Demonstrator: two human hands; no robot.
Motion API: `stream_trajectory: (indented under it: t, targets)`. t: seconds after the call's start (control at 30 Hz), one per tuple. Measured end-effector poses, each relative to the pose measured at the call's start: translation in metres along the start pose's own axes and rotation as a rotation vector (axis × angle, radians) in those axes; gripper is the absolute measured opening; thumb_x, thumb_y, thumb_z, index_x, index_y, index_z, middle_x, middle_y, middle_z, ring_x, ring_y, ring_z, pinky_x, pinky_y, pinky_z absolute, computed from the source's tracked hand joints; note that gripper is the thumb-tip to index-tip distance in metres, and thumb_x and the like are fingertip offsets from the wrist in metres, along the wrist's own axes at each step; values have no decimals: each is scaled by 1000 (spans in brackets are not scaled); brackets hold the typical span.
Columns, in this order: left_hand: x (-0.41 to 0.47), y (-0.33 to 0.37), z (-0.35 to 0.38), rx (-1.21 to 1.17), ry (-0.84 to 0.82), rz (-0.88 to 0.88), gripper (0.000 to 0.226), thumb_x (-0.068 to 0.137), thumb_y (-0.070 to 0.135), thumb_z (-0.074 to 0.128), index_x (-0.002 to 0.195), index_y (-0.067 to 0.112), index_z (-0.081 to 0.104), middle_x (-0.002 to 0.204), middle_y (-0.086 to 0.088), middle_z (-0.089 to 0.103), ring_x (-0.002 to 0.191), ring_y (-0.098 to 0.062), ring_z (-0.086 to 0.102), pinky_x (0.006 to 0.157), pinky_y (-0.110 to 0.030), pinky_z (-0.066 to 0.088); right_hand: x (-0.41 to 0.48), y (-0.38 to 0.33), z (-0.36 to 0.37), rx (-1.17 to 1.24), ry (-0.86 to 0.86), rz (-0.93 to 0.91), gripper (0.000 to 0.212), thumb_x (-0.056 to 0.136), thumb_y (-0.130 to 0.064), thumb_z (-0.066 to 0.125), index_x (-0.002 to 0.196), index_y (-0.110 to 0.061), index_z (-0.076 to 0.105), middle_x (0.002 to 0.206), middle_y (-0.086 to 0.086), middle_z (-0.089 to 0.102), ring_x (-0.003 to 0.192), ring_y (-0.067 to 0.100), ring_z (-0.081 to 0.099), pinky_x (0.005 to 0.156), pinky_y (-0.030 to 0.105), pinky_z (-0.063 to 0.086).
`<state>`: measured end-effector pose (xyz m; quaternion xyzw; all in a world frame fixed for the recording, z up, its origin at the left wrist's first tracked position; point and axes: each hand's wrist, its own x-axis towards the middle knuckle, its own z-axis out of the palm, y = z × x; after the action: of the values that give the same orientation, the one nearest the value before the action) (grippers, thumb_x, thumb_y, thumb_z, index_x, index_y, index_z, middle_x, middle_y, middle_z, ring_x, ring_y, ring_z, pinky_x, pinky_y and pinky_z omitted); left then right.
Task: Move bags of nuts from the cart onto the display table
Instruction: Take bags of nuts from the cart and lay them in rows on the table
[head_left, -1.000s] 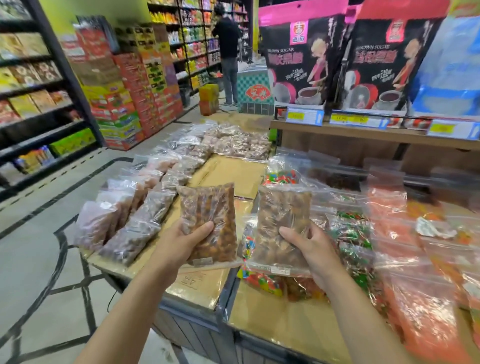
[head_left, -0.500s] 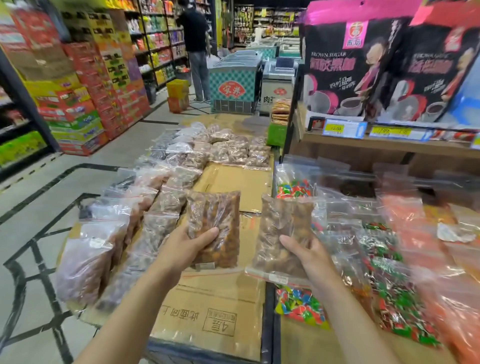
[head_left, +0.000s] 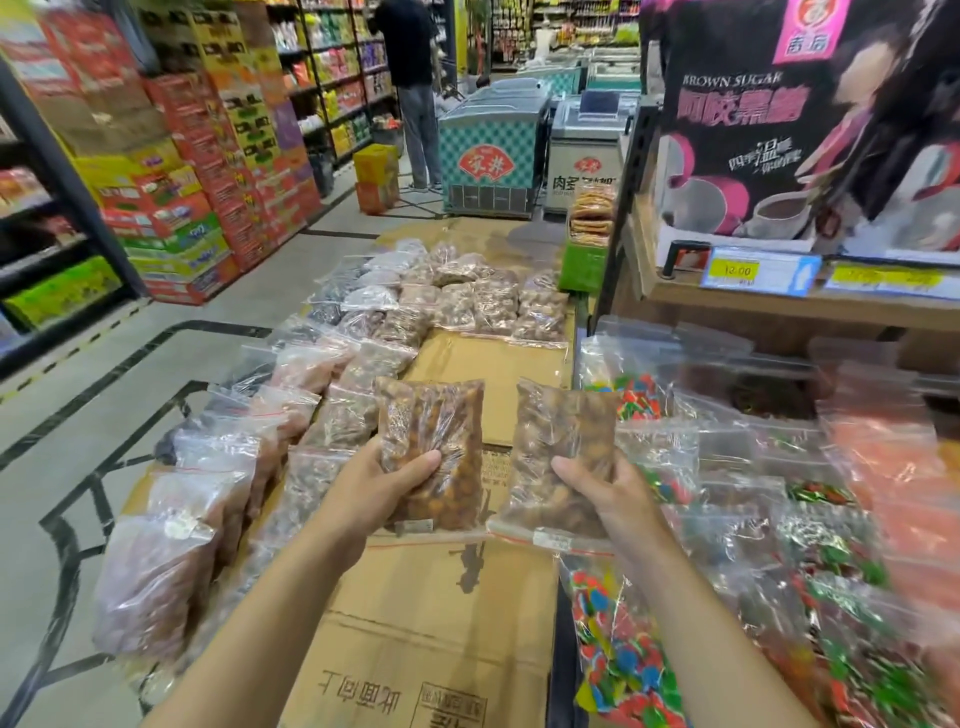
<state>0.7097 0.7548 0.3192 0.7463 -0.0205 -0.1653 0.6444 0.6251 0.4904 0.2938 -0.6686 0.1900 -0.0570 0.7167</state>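
My left hand (head_left: 382, 491) grips a clear bag of dark glazed nuts (head_left: 434, 426), held upright above the cardboard-covered display table (head_left: 431, 623). My right hand (head_left: 605, 493) grips a second clear bag of paler brown nuts (head_left: 558, 441), also upright, just right of the first. Both bags hang in the air over a bare stretch of cardboard. Several nut bags (head_left: 332, 415) lie in rows along the table's left side and far end (head_left: 483, 301). The cart is not in view.
Bags of coloured sweets (head_left: 623, 649) cover the surface to the right, under a wooden shelf (head_left: 727, 301) with brown-sugar packs and price tags. A person (head_left: 410, 88) stands far down the aisle by chest freezers (head_left: 493, 150). Stacked cartons (head_left: 208, 171) line the left.
I have stepped forward along the table, so the view shifted left and further down it. Both hands hold the same bags, now slightly closer together over the cardboard.
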Motion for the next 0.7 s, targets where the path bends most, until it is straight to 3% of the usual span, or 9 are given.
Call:
stream_trajectory:
  t: [0.2, 0.27, 0.33, 0.4, 0.47, 0.63, 0.7]
  targets:
    - [44, 4, -4, -1, -29, -4, 22, 95, 23, 79, 110, 10, 69, 99, -14, 82, 89, -34, 81, 87, -56, 64, 36, -5, 3, -48, 3, 26, 47, 79, -42, 89, 116, -20, 70, 103, 5, 82, 99, 29, 79, 101, 53, 58]
    - [61, 4, -7, 5, -41, 3, 15, 97, 20, 77, 106, 10, 69, 93, -11, 83, 80, -26, 81, 71, -44, 67, 48, -6, 9, -57, -3, 33, 49, 78, -44, 89, 117, -22, 69, 104, 4, 82, 98, 28, 80, 99, 51, 59]
    - [79, 2, -11, 19, -64, 19, 10, 99, 18, 75, 102, 11, 68, 84, -6, 81, 67, -13, 77, 51, -24, 56, 61, -2, 16, -51, 10, 37, 54, 76, -48, 91, 119, -24, 69, 107, 3, 82, 98, 26, 80, 95, 48, 60]
    - [100, -3, -17, 7, -91, 5, 11, 98, 19, 75, 103, 13, 68, 90, -10, 82, 72, -17, 78, 46, -18, 49, 73, 2, 25, -55, 34, 48, 66, 68, -57, 93, 121, -27, 68, 109, 0, 82, 99, 23, 80, 96, 47, 59]
    - [122, -4, -22, -25, -114, -16, 14, 97, 20, 77, 106, 13, 68, 99, -13, 82, 85, -27, 81, 49, -21, 52, 84, 4, 35, -60, 67, 68, 74, 62, -63, 92, 123, -28, 67, 110, -1, 82, 102, 23, 79, 100, 51, 58]
    - [182, -4, -33, 1, -205, -56, 20, 97, 15, 77, 115, 10, 68, 103, -11, 82, 82, -21, 81, 60, -27, 62, 125, 16, 57, -38, 182, 129, 87, 54, -71, 96, 124, -28, 67, 119, -1, 79, 112, 26, 76, 104, 55, 57]
    - [203, -8, -35, 16, -239, -46, 26, 96, 18, 78, 119, 12, 68, 105, -8, 83, 91, -24, 81, 72, -35, 65, 141, 21, 62, -31, 190, 133, 89, 51, -71, 97, 123, -28, 67, 119, -2, 79, 113, 24, 75, 105, 55, 56]
